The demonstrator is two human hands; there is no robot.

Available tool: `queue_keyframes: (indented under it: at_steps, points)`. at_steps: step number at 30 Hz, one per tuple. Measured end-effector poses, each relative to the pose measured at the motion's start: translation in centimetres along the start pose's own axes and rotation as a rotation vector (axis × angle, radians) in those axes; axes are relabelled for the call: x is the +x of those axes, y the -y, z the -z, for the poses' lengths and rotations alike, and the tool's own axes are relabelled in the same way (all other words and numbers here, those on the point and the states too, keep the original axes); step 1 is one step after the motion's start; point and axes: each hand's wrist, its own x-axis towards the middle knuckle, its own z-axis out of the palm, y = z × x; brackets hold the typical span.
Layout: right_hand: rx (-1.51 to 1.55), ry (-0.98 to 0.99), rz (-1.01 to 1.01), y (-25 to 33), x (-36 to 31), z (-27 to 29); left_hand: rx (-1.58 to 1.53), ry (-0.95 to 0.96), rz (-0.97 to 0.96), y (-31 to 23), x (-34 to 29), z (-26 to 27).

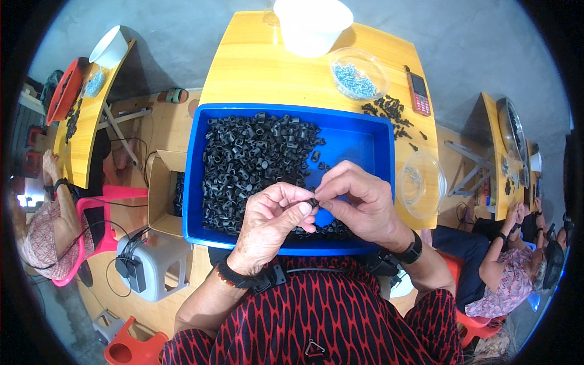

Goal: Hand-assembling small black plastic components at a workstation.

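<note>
My left hand [274, 216] and my right hand [360, 204] meet above the front of a blue tray [359, 143]. Between the left thumb and fingers is a small black plastic part [312, 202]. The right thumb and fingertips pinch at the same spot; whatever they grip is mostly hidden. A heap of small, hollow black plastic parts [252, 164] fills the tray's left side and runs along its front under my hands. Beyond the tray, a clear bowl [384, 73] holds bluish screws [353, 80]. Small black pieces [389, 111] lie scattered beside it.
A white bucket [313, 27] stands at the table's far end. On the right are a red phone [419, 91] and stacked clear containers [423, 182]. A cardboard box [164, 194] and grey stool [159, 267] sit left. People work at side tables.
</note>
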Motion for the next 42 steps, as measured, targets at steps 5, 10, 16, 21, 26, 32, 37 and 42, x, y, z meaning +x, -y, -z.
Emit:
queue_keyframes:
  at_steps: [5, 10, 16, 21, 26, 32, 37, 42]
  points:
    - [-0.036, -0.053, 0.01, 0.2, 0.0, -0.6, -0.005, -0.023, 0.014, 0.1, -0.1, 0.1]
    - [-0.102, -0.137, 0.056, 0.3, 0.1, -1.0, -0.03, -0.039, 0.003, 0.1, 0.1, 0.0]
    - [-0.157, -0.129, 0.101, 0.4, 0.1, -1.2, -0.046, -0.06, -0.035, 0.1, 0.0, -0.2]
    - [-0.15, -0.131, 0.095, 0.5, 0.1, -1.3, 0.017, -0.067, -0.081, 0.3, 0.0, -0.3]
    - [-0.107, -0.127, 0.07, 0.0, -0.1, -1.5, 0.059, -0.081, -0.102, 0.3, 0.0, -0.5]
    - [-0.198, -0.096, 0.088, 0.4, 0.0, -1.7, 0.046, -0.109, -0.092, 0.5, 0.0, -0.2]
    - [-0.227, -0.107, 0.166, 0.7, 0.1, -1.4, -0.031, -0.109, -0.085, 0.2, 0.1, -0.4]
    - [-0.384, 0.01, 0.044, 2.6, 0.7, -0.7, -0.016, -0.122, -0.1, 0.3, 0.0, -0.2]
